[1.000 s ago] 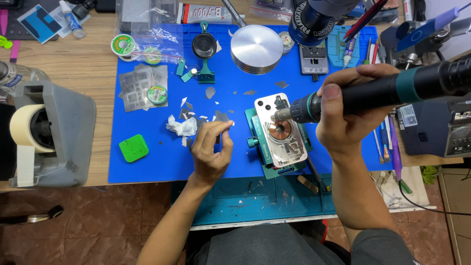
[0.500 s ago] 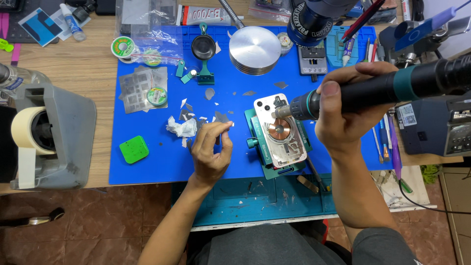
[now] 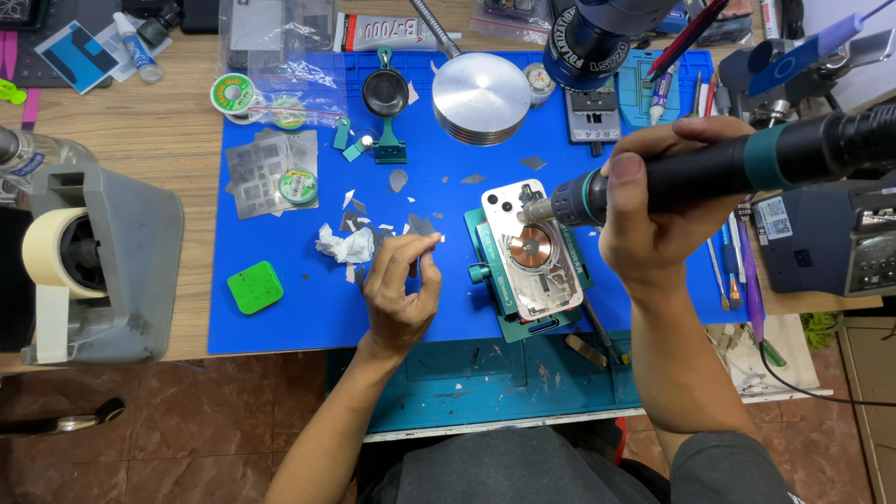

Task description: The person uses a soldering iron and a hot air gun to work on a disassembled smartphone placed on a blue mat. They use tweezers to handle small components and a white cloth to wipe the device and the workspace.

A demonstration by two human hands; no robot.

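In the head view, the right hand (image 3: pixel 667 201) grips a hot air tool (image 3: pixel 747 168) with its nozzle just above the upper part of the opened phone (image 3: pixel 530 250), which sits clamped in a green holder (image 3: pixel 523 327) on the blue mat (image 3: pixel 280 317). The left hand (image 3: pixel 401 289) pinches a small grey scrap (image 3: pixel 422 241) (its material I cannot tell) near the phone. I think the heat may damage the phone if the nozzle stays too long on one spot.

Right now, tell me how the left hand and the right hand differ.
The right hand grips a black hot-air handle in a full fist, nozzle aimed at the clamped phone back. The left hand only pinches something tiny between fingertips, too small to identify. Both hover over the blue mat.
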